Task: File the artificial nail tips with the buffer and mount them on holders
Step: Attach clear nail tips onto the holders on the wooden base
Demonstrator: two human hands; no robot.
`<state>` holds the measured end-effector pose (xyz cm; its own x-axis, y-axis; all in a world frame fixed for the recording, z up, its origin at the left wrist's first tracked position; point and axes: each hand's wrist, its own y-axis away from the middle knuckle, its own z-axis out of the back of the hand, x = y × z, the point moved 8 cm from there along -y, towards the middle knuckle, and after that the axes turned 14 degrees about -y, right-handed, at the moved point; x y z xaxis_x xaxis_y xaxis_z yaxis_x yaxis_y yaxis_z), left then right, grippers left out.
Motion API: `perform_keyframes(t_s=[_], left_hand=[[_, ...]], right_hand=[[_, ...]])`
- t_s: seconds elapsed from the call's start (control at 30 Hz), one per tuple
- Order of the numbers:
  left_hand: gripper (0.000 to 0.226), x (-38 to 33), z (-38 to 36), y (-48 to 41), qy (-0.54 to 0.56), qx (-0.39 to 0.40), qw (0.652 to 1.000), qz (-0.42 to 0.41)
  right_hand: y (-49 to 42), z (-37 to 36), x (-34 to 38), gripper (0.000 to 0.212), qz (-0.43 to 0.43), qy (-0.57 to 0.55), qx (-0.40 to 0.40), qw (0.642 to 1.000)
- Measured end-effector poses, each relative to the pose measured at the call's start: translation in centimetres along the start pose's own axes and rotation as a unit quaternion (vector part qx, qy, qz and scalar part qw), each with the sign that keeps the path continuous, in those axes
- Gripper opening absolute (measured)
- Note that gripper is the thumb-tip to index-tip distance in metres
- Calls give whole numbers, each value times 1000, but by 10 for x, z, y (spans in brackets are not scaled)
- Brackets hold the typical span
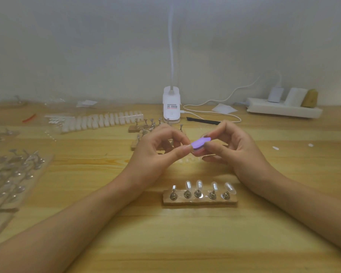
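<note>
Holder strip (199,201), 5 tips (199,185) mounted; beyond, right hand (242,152) pinches purple buffer (200,143); left hand (156,152) pinches at its end, object unclear.

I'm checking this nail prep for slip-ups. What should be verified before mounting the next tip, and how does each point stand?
1. Purple buffer held by right hand: ok.
2. Nail tip pinched in left hand: cannot tell, fingers hide it.
3. Free stand on near holder strip: not ok, all five carry tips.
4. Bare stands on far holder strips behind the hands: ok.
5. Row of spare tips at hand: ok.
</note>
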<state>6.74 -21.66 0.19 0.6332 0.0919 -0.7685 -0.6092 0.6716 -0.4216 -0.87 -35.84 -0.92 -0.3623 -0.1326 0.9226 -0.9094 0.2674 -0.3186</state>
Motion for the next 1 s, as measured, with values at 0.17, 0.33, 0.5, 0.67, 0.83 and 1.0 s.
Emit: perform_keyframes(t_s=[0.17,0.33,0.5,0.67,0.83,1.0], left_hand=[[11,1,1,-1,14,-5,1000,6],[10,1,1,-1,-30,-10,999,-8],[8,3,3,-1,-25,-27,999,-6],[7,2,2,-1,-24,-25,999,-11],[7,-1,4,-1,-45,-31,998,-25],[6,-3,1,0,-49,-19,998,-26]], right_hand=[[-1,2,-2,23,-15,-7,-5,1000],[0,-5,2,21,4,7,9,1000],[1,-5,-3,23,-23,9,21,999],[1,3,3,22,1,-26,-26,999],[4,-14,-3,18,-18,49,66,996],[0,4,-1,19,-24,-12,-23,999]])
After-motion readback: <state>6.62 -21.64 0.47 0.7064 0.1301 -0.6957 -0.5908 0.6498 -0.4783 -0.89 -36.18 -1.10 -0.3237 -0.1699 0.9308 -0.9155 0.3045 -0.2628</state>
